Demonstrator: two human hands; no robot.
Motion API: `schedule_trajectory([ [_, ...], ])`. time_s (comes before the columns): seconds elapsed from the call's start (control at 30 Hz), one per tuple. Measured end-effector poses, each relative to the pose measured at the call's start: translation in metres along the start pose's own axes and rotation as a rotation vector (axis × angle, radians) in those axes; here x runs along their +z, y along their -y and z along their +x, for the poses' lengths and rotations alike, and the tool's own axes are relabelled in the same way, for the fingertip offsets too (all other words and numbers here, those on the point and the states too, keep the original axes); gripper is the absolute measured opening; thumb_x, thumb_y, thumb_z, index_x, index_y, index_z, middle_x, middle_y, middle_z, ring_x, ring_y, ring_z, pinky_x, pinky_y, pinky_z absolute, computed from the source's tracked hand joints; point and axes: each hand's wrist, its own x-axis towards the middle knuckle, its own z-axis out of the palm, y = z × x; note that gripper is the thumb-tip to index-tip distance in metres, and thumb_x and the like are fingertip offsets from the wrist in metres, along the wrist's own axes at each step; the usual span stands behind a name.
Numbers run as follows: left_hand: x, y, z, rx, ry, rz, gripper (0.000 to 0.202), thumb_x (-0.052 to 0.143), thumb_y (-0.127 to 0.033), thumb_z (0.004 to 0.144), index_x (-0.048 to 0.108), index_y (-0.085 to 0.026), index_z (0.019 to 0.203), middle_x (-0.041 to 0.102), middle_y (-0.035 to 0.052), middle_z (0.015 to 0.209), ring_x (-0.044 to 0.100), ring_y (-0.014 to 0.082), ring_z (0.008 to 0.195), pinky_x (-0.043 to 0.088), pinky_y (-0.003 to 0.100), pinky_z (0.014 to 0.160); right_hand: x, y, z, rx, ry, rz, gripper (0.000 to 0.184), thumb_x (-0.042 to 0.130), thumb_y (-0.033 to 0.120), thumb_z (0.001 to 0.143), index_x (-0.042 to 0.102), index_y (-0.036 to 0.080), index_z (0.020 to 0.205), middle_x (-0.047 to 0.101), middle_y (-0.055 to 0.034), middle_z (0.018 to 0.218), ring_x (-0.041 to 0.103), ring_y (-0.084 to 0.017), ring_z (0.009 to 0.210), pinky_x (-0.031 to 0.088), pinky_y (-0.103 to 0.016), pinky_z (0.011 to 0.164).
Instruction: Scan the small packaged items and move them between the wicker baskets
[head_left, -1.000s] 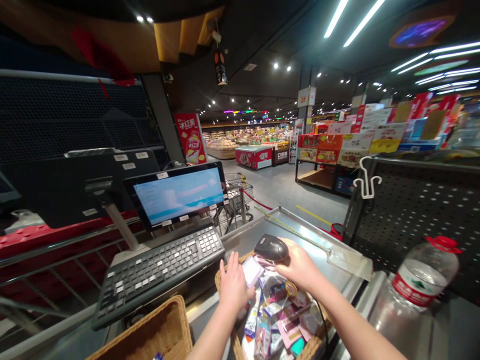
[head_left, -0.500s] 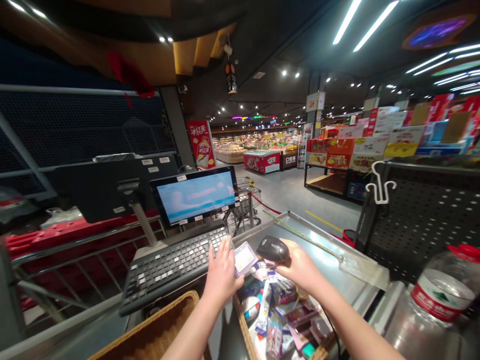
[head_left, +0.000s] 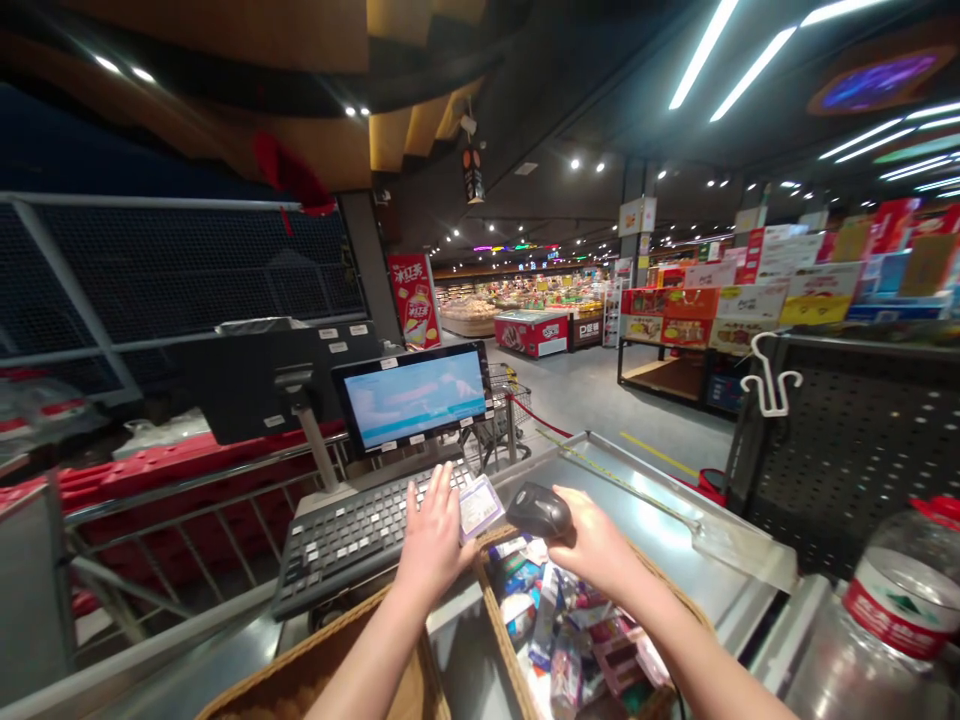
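Since a moment ago, the small labelled packet (head_left: 480,508) has shifted up and left, away from the wicker basket (head_left: 491,592) of packaged goods (head_left: 544,620) at lower centre and toward the black keyboard (head_left: 349,540). Our left hand (head_left: 431,540) is partly open with its fingers spread, the packet against its thumb side, though we cannot tell how firmly it has hold. Our right hand (head_left: 596,545) stays closed over a handheld barcode scanner (head_left: 538,510), just above the steel bench (head_left: 660,530).
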Motion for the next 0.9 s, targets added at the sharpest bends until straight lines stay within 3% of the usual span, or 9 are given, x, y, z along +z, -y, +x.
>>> schedule_trajectory([
  [0.43, -0.028, 0.031, -0.016, -0.042, -0.033, 0.078, 0.053, 0.062, -0.034, 0.075, 0.06, -0.013, 0.124, 0.025, 0.019, 0.159, 0.024, 0.0353, 0.148, 0.009, 0.06, 0.12, 0.013, 0.034, -0.006, -0.066, 0.056, -0.007, 0.042, 0.062, 0.013, 0.062, 0.07, 0.02, 0.103, 0.069, -0.01, 0.116, 0.058, -0.032, 0.116, 0.042, -0.048, 0.104],
  [0.6, -0.034, 0.04, -0.026, -0.064, -0.026, 0.09, 0.053, 0.061, -0.032, 0.076, 0.059, -0.011, 0.125, 0.024, 0.0193, 0.159, 0.024, 0.035, 0.148, 0.008, 0.061, 0.12, 0.019, 0.047, -0.008, -0.074, 0.06, 0.013, 0.048, 0.06, 0.011, 0.062, 0.068, 0.019, 0.108, 0.067, -0.0107, 0.119, 0.058, -0.031, 0.115, 0.043, -0.047, 0.103],
  [0.9, -0.04, 0.06, -0.048, -0.103, -0.009, 0.121, 0.057, 0.061, -0.036, 0.077, 0.058, -0.011, 0.129, 0.021, 0.0176, 0.16, 0.022, 0.0325, 0.148, 0.006, 0.059, 0.12, 0.031, 0.065, -0.01, -0.085, 0.083, 0.034, 0.04, 0.059, 0.012, 0.063, 0.069, 0.02, 0.101, 0.069, -0.0093, 0.112, 0.058, -0.03, 0.114, 0.044, -0.045, 0.102],
])
